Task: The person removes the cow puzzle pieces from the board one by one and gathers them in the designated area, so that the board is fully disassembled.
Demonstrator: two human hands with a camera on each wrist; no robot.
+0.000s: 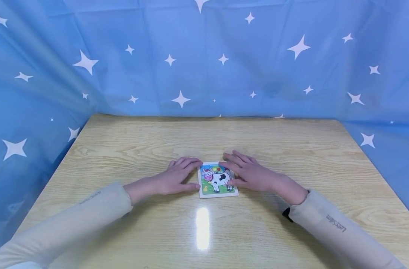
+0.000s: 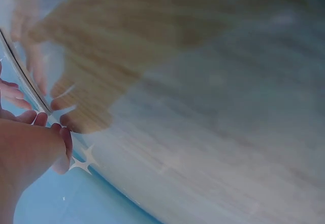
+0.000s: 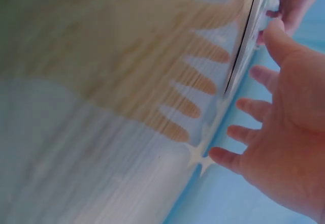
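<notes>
A thin, roughly square picture panel [image 1: 216, 181] with a pale, flat border and a printed black-and-white cow lies face up near the middle of a glossy, light wood-grain counter [image 1: 292, 149]. The left hand [image 1: 175, 178] rests at the panel's left edge, thumb and fingers set apart, fingertips at the upper corner. The right hand [image 1: 253, 173] is spread, its fingertips overlapping the panel's right side; whether they touch cannot be determined. Smooth beige sleeves [image 1: 87, 213] cover both forearms. Behind, a creased blue sheet [image 1: 191, 33] carries white four-pointed stars.
</notes>
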